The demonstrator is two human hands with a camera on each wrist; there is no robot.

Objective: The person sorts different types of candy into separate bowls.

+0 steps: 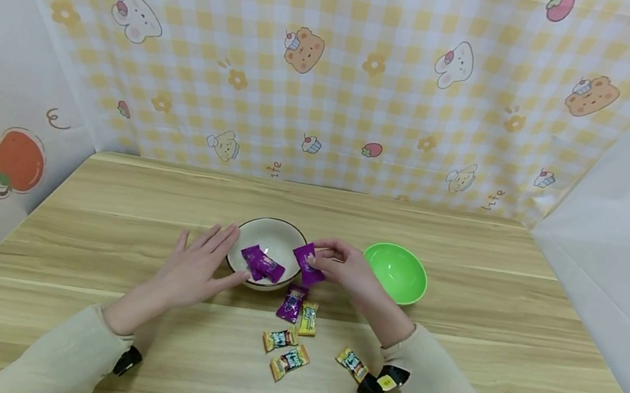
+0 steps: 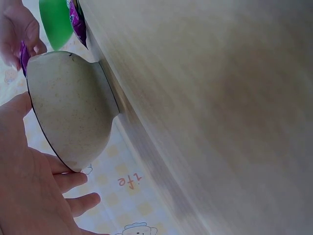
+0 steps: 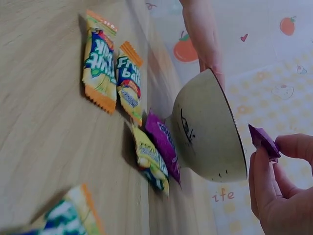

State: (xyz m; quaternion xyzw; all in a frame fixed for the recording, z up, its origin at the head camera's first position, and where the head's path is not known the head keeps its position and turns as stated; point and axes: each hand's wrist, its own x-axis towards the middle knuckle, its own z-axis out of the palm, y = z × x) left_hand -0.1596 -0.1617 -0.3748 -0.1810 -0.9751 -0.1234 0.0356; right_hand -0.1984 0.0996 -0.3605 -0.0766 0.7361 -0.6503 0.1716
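Observation:
My right hand [image 1: 347, 271] pinches a purple-wrapped candy [image 1: 306, 259] between thumb and fingers, right at the near-right rim of a cream bowl [image 1: 276, 235] with a dark rim. Inside that bowl lie several purple candies [image 1: 269, 268]. On the bowl's left side rests my left hand [image 1: 190, 273], its fingers spread and straight, with the thumb at the front rim; the left wrist view shows the fingertips touching the bowl [image 2: 73, 107]. Just in front of the bowl, another purple candy [image 3: 164, 142] lies on the table beside a yellow-wrapped one [image 3: 150, 157].
A green bowl [image 1: 397, 271] stands to the right, behind my right forearm. Two orange-ended yellow candies [image 1: 280, 340] [image 1: 289, 362] lie nearer me, and a similar candy [image 1: 351, 363] sits beside the right wrist's black camera [image 1: 372, 389]. A checked curtain [image 1: 334, 87] hangs behind the table.

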